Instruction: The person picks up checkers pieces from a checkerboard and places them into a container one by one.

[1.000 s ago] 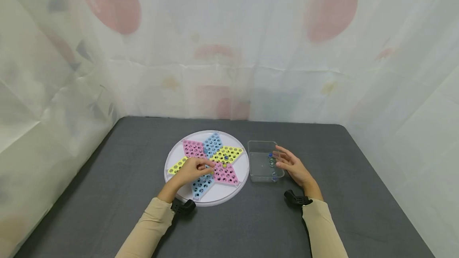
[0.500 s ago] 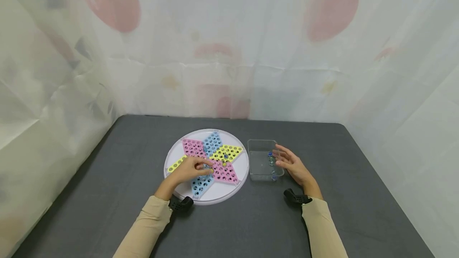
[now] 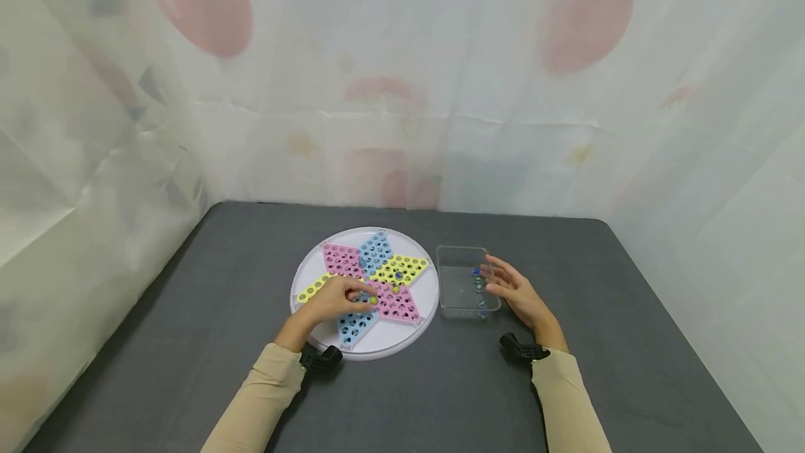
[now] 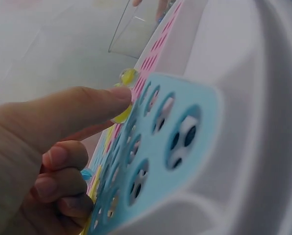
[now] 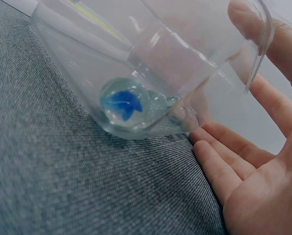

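Note:
A white round Chinese checkers board bears pink, blue and yellow perforated star points. My left hand is low over its near blue point, pinching a yellow marble between thumb and index finger. In the left wrist view the thumb covers part of this marble, which is right at the blue surface; the other fingers curl below. My right hand rests by the right wall of a clear plastic box, fingers relaxed. Several marbles lie inside, one with a blue swirl.
Another yellow marble sits on the pink point and a blue one on the yellow point. The box stands just right of the board on the dark grey table. Patterned curtains hang behind and at the sides.
The left fingers have parted slightly, so more of the yellow marble shows between them. My right hand has stayed at the box. The whole view has shifted a little.

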A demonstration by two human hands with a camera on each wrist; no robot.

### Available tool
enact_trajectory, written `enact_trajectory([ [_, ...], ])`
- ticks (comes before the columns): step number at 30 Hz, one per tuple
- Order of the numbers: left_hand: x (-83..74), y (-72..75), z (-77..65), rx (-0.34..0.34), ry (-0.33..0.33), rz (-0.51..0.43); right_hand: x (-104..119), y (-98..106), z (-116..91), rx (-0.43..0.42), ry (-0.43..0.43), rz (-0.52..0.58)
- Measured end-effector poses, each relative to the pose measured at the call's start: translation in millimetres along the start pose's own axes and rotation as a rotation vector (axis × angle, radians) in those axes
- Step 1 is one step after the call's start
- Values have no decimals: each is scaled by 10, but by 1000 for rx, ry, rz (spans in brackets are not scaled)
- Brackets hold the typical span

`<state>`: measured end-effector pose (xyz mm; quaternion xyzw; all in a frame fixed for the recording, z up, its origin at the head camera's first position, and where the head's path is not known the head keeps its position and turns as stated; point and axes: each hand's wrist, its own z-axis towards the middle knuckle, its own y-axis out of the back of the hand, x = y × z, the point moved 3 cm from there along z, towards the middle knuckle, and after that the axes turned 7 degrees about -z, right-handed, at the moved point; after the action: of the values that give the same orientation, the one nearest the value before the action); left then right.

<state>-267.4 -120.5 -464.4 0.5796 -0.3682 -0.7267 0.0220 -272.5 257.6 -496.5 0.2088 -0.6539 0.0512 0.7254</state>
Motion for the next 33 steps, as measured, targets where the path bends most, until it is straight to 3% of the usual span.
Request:
enact_trajectory([
  [33, 0, -38, 22, -41, 24, -3, 48, -27, 0, -5, 9, -1],
])
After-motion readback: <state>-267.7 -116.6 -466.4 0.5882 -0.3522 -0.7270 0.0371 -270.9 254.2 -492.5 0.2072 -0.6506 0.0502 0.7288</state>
